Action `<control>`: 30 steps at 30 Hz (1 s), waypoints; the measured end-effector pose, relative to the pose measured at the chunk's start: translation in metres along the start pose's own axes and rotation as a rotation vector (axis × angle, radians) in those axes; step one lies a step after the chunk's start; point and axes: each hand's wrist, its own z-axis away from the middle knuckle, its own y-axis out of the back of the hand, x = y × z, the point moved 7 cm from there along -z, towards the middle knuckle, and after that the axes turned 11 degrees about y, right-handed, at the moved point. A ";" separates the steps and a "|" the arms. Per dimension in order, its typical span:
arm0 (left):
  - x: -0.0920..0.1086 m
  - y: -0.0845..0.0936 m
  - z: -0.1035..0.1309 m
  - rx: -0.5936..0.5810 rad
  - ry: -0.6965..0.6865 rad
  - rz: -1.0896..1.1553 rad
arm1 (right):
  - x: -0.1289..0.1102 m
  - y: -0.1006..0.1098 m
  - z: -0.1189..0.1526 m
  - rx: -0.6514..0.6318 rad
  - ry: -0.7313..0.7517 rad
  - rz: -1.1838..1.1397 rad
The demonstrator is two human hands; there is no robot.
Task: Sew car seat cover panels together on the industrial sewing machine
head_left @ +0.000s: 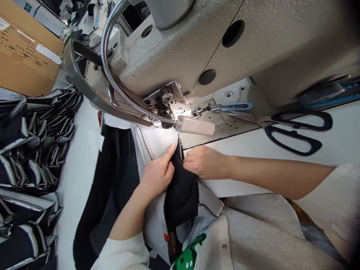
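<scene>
A padded fabric piece (pixel 181 193), black on one face and light grey mesh on another, runs under the lit needle area of a sewing machine (pixel 157 63). My left hand (pixel 157 173) lies on it, index finger stretched along the grey mesh just short of the machine's foot. The thumb is bent against the black edge, and the other fingers curl around the fabric, partly hidden. On the right side, my right hand (pixel 206 162) is closed, its fingertips pinching the black edge. The lower end of the piece hangs toward my lap.
Black-handled scissors (pixel 295 129) and blue thread snips (pixel 233 107) lie right of the needle. A flexible lamp (pixel 197 125) hangs close above the fabric. Stacks of black and grey cut pieces (pixel 36 142) fill the left side, with a cardboard box (pixel 28 52) behind.
</scene>
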 end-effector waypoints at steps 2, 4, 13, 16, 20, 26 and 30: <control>0.004 0.000 0.000 0.004 -0.006 -0.055 | -0.003 0.000 0.001 -0.026 0.049 0.006; 0.008 -0.003 0.000 -0.002 -0.019 -0.096 | -0.004 0.007 0.004 0.000 0.053 0.079; 0.002 -0.007 -0.002 -0.019 -0.104 -0.004 | -0.014 0.028 0.017 0.148 0.100 0.312; -0.003 -0.006 -0.003 -0.038 -0.093 0.054 | -0.018 0.026 0.015 0.164 0.105 0.370; -0.002 -0.002 -0.001 -0.035 -0.062 0.015 | -0.017 0.022 0.010 0.146 0.006 0.380; 0.010 -0.004 0.000 -0.109 -0.077 -0.204 | -0.016 0.018 0.008 0.094 -0.029 0.362; 0.019 -0.003 -0.007 -0.119 -0.085 -0.245 | -0.005 0.020 0.013 0.080 -0.063 0.354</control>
